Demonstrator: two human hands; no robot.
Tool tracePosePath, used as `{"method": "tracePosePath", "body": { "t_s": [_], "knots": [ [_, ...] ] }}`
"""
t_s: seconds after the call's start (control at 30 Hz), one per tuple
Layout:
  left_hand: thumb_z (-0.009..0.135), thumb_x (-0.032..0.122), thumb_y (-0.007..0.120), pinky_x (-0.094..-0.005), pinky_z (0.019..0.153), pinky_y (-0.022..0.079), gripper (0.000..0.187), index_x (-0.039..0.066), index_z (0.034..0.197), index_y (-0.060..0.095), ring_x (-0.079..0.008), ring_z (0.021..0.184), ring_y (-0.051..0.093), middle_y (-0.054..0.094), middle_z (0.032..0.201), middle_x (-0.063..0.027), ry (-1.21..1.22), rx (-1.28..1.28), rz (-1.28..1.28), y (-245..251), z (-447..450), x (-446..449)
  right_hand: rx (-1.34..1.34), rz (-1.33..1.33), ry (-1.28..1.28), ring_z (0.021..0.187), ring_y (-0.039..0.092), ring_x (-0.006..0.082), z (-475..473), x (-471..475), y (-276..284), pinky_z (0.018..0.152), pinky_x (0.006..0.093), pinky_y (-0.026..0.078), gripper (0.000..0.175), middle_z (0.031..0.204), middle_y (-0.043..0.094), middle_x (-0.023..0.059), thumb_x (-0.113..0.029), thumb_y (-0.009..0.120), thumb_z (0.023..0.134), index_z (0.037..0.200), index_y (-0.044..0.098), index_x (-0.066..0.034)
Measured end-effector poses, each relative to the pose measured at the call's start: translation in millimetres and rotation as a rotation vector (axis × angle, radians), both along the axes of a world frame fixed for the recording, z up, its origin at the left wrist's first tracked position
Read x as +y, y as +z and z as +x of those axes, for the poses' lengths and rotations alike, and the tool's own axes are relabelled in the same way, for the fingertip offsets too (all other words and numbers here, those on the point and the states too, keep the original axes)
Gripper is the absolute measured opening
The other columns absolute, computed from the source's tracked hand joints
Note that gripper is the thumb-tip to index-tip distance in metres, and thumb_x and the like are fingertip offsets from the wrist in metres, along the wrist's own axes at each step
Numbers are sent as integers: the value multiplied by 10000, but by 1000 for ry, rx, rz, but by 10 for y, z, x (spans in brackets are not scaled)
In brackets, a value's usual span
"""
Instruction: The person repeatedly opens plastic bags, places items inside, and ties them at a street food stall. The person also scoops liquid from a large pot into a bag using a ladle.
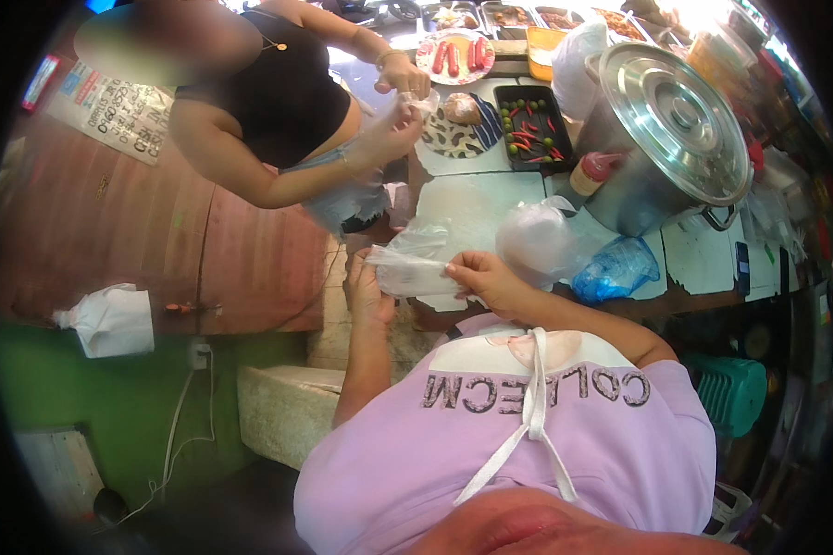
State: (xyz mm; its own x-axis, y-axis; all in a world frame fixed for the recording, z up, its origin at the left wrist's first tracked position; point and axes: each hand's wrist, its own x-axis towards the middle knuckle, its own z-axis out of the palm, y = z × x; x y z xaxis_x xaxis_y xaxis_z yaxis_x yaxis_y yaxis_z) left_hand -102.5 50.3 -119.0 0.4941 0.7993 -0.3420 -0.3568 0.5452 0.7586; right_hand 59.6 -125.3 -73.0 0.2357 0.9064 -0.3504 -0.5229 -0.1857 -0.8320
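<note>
Between my two hands a clear plastic bag (416, 267) is stretched, close to the near edge of the tiled counter (472, 194). My left hand (371, 288) grips its left end, with the palm partly hidden by the film. Thumb and fingertips of my right hand (482, 277) pinch the other end. Just beyond my right hand sits a filled, whitish plastic bag (538, 239). A crumpled blue plastic bag (618, 270) lies to its right.
A large lidded metal pot (666, 139) stands right, beside a squeeze bottle (590, 173). A black tray (534, 128) holds chillies and small green fruits. Red sausages lie on a plate (456, 57). Across the counter's left side another person's hands (402, 104) hold thin plastic.
</note>
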Motion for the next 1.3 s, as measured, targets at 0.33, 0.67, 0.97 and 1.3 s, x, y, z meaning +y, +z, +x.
{"method": "tracePosePath", "body": {
  "t_s": [0.33, 0.67, 0.97, 1.3],
  "knots": [
    [831, 77, 700, -271, 855, 454, 349, 62, 1130, 520, -126, 928, 520, 530, 988, -16, -522, 647, 495, 118, -234, -70, 80, 298, -97, 807, 647, 133, 100, -49, 122, 772, 323, 560, 203, 916, 646, 48, -132, 627, 976, 1140, 536, -56],
    [712, 215, 830, -432, 1012, 329, 414, 140, 1062, 623, -221, 1049, 563, 606, 1078, -32, -458, 665, 1724, 1206, -168, -649, 367, 251, -94, 789, 683, 193, 115, -78, 316, 765, 372, 599, 171, 966, 644, 86, -116, 545, 1007, 1170, 519, -74],
    [804, 235, 772, -454, 1050, 309, 158, 101, 811, 688, -191, 774, 610, 652, 755, -9, -575, 611, 1382, 1105, -374, -323, -186, 208, 122, 886, 676, 249, 149, -298, 718, 791, 354, 562, 327, 1185, 566, 145, -172, 543, 1018, 1311, 471, -47],
    [823, 218, 751, -367, 917, 458, 209, 22, 846, 683, -194, 756, 584, 650, 793, -74, -692, 443, 1292, 1516, -119, -428, -1379, 611, 14, 1249, 488, 395, 222, -599, 1475, 1080, 455, 383, 785, 1380, 460, 209, -422, 737, 869, 1471, 383, -64]
  ]
}}
